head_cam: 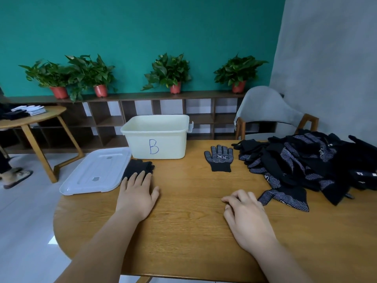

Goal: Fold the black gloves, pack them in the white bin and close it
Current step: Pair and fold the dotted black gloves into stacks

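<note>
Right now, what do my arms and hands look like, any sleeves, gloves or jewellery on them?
The left hand and right hand are bare: no gloves, rings, watch or bracelet. The left forearm and right forearm are uncovered down to the frame's edge, with no sleeve in view.

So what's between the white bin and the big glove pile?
A single dotted black glove lies flat on the table there, in the head view.

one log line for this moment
left hand: flat on black glove | right hand: resting on table | white bin: open, lid beside it
</note>
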{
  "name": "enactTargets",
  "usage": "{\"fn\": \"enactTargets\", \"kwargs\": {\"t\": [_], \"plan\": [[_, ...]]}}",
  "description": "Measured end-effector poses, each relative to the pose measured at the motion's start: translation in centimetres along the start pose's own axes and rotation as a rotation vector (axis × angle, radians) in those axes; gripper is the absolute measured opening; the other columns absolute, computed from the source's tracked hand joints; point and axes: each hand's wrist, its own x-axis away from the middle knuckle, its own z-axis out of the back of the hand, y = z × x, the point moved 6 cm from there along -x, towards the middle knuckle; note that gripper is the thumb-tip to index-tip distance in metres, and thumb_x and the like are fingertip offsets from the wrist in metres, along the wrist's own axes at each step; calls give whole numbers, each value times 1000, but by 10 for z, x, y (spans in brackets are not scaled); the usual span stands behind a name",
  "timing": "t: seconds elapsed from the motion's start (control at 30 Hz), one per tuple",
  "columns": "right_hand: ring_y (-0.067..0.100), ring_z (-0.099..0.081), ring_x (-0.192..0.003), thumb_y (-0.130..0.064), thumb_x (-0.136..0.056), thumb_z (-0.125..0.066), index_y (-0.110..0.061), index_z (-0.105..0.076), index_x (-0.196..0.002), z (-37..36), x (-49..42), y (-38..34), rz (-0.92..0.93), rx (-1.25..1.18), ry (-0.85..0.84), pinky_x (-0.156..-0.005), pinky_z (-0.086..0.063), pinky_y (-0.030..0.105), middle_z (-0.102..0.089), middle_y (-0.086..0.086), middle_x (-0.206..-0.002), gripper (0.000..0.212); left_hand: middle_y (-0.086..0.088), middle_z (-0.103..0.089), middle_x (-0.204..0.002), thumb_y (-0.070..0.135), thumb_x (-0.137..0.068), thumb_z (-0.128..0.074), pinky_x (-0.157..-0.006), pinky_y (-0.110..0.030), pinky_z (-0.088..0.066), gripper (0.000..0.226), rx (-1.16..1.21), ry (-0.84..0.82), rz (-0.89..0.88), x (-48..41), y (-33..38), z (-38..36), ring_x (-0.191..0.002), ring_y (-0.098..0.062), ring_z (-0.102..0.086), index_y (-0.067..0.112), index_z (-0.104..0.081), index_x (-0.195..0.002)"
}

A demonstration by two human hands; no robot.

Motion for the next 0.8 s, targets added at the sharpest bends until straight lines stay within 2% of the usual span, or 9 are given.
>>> {"fn": "enactTargets", "kwargs": {"t": [0.1,0.23,0.33,0.43,0.53,0.6,0.67,0.8], "plan": [[8,-43,-117,-44,-105,-40,-38,-66,-129,2,0,-2,-3,-4,4,-100,-45,33,-48,-20,-119,36,4,-10,-177,75,-101,-9,-132,-47,0,82,14,-15,-43,7,15,3,-163,-22,-1,30,-16,-169],[6,-43,-117,-45,-103,-41,-39,-65,-130,3,-1,1,-11,-34,7,-104,-44,32,-48,-22,-118,36,6,-11,-177,77,-100,-10,-132,-46,-1,82,92,-22,-135,21,61,7,-163,-20,0,31,-19,-167],[9,-47,-114,-40,-100,-49,-35,-70,-124,7,0,3,-23,-56,94,-100,-48,36,-51,-19,-116,32,7,-10,-177,76,-102,-16,-132,-45,0,77,170,-32,-220,31,106,8,-163,-19,1,33,-20,-167],[20,-52,-115,-32,-94,-63,-26,-75,-114,18,2,15,-136,9,274,-100,-47,44,-59,-6,-120,23,8,-11,-176,73,-104,-18,-132,-45,1,74,237,-30,-318,43,153,10,-163,-16,2,33,-21,-167],[40,-49,-132,-26,-88,-71,-15,-74,-118,20,5,33,-373,88,363,-115,-36,56,-61,18,-135,33,7,-11,-176,71,-105,-15,-132,-44,1,74,252,-38,-398,56,185,5,-162,-14,4,32,-18,-168],[47,-41,-142,-33,-90,-67,-11,-67,-129,12,6,41,-522,114,285,-121,-27,59,-55,28,-145,45,8,-14,-176,70,-105,-13,-133,-43,0,73,249,-11,-410,60,190,1,-162,-12,3,32,-20,-167],[47,-44,-141,-40,-94,-57,-11,-62,-135,3,4,42,-569,140,196,-121,-27,58,-56,28,-145,50,9,-19,-174,67,-107,-15,-133,-41,-2,69,289,38,-376,61,185,3,-162,-11,1,32,-25,-165],[40,-63,-117,-39,-92,-41,-8,-66,-128,4,3,31,-413,187,180,-110,-41,54,-72,20,-123,54,11,-25,-172,60,-109,-20,-132,-38,-7,62,345,86,-379,62,182,4,-161,-9,-2,32,-31,-163]]}}
